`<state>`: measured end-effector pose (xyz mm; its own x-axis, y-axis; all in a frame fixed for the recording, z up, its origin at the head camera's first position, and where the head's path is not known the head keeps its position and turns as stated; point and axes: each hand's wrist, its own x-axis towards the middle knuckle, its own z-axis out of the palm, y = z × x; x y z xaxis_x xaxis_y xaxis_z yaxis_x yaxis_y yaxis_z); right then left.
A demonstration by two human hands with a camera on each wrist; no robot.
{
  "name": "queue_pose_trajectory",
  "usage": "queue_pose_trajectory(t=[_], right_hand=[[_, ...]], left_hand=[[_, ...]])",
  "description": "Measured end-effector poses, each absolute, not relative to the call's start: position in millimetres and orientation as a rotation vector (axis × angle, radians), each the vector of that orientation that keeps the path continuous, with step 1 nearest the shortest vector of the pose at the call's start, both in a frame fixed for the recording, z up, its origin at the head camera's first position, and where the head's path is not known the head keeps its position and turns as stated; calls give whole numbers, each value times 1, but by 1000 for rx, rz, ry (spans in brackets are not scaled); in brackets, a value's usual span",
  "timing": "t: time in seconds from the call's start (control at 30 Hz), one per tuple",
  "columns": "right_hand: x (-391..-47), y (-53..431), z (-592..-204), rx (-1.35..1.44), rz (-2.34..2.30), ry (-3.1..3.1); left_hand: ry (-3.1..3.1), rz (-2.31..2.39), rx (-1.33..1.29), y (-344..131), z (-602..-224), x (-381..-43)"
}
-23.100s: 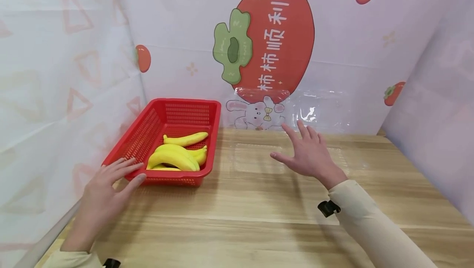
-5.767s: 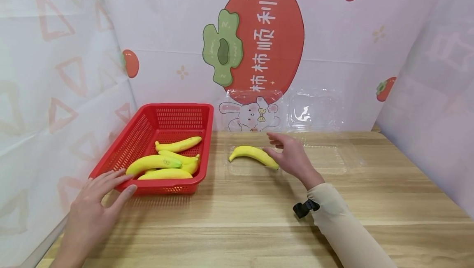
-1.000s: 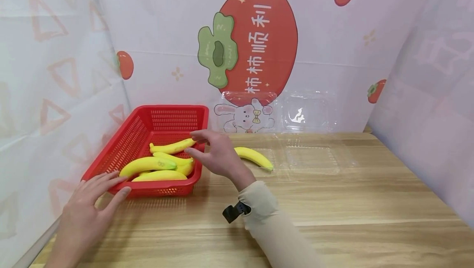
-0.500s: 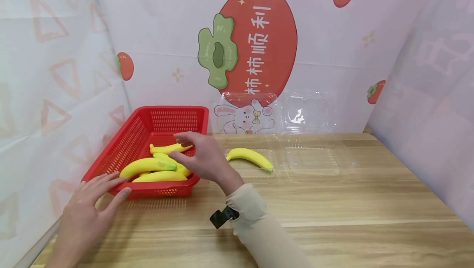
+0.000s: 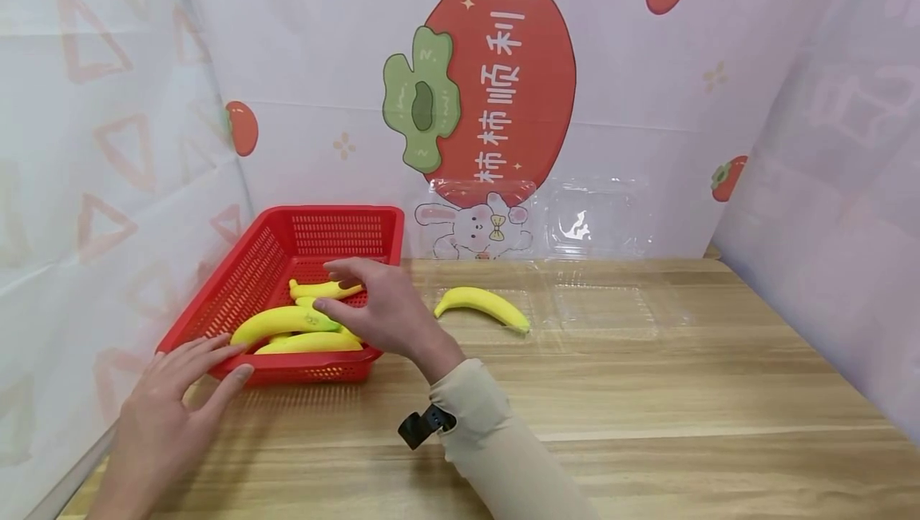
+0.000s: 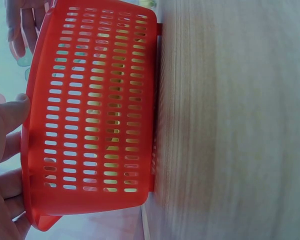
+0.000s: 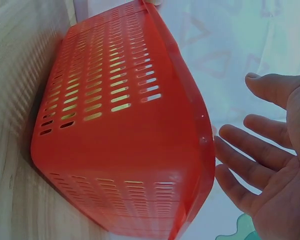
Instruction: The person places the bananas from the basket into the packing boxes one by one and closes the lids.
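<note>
In the head view my left hand (image 5: 168, 404) rests its fingers on the near left corner of a red plastic basket (image 5: 345, 232). The left wrist view shows its thumb (image 6: 12, 112) at the rim. My right hand (image 5: 391, 308) hangs over the basket's right side, holding nothing, its fingers spread apart and slightly bent. Below its fingertips lie several yellow bananas (image 5: 280, 319), partly hidden by that hand. The right wrist view shows the palm (image 7: 285, 200) beside the rim. Another banana (image 5: 485, 303) lies in the left clear plastic container, right of the basket.
A second clear container (image 5: 607, 312) stands beside the first. Both raised lids (image 5: 596, 220) lean toward the patterned back cloth (image 5: 632, 73). White cloth (image 5: 122, 144) closes off the left side, and the wooden table (image 5: 647, 424) extends to the right.
Over the last second my right hand has moved left, from the basket's right rim to above the bananas. Earlier it was by the containers, where one banana now lies. The left hand stays at the basket.
</note>
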<state>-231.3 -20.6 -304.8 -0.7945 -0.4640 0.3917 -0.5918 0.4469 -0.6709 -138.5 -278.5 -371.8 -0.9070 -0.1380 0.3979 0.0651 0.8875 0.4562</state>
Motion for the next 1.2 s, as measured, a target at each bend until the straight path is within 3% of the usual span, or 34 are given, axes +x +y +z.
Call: queue_pose_trajectory(t=[0.57,1.2], right_hand=[[-240,-30,-327,905,1227,-2685],[-237,-40,-331,870,771,-2879]], left_hand=[[-2640,-645,66,-279,-373,-139],[-2645,-635,74,-278,-372,-138]])
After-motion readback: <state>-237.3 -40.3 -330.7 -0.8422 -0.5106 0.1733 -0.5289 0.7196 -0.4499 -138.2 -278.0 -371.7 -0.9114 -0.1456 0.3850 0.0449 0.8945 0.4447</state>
